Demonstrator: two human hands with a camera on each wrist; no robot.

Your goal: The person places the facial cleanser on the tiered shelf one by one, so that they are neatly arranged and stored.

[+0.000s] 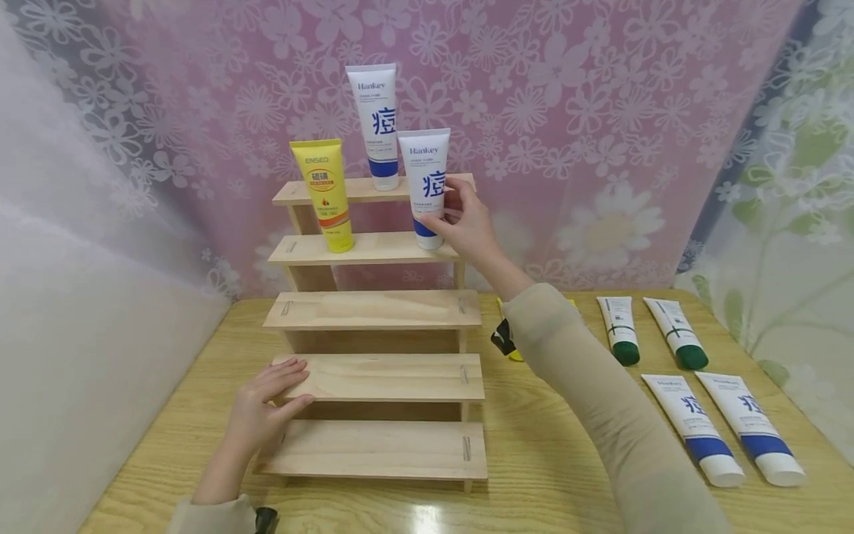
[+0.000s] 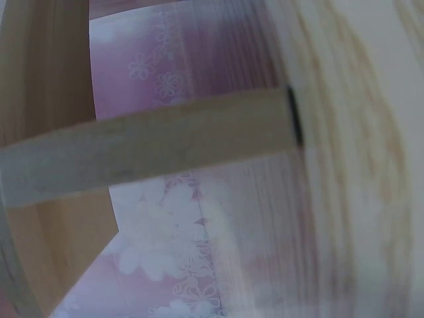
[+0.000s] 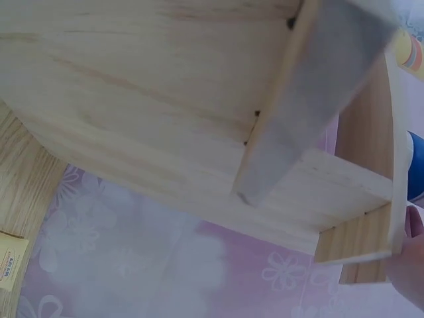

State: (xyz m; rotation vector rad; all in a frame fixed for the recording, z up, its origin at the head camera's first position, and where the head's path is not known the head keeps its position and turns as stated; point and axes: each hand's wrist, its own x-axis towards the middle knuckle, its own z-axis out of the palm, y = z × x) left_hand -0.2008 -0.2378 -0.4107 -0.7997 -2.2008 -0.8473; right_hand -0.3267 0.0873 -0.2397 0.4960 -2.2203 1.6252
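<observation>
My right hand (image 1: pixel 467 222) pinches a white squeeze tube (image 1: pixel 427 167) with a blue band, cap down, at the right end of the second shelf from the top. At the right edge of the right wrist view, part of that hand (image 3: pixel 407 265) shows under the blue band (image 3: pixel 416 165). My left hand (image 1: pixel 263 404) rests on the left end of the second-lowest shelf (image 1: pixel 394 377), fingers lying over the board. A yellow tube (image 1: pixel 323 196) stands left on the shelf with the held tube; another white tube (image 1: pixel 375 126) stands on the top shelf.
The stepped wooden rack (image 1: pixel 373 308) stands on a wood-grain table (image 1: pixel 534 460). On the right lie two green-capped tubes (image 1: pixel 619 330) and two blue-banded white tubes (image 1: pixel 690 430). Something yellow (image 1: pixel 516 356) is mostly hidden behind my right sleeve. A floral cloth (image 1: pixel 567 111) hangs behind.
</observation>
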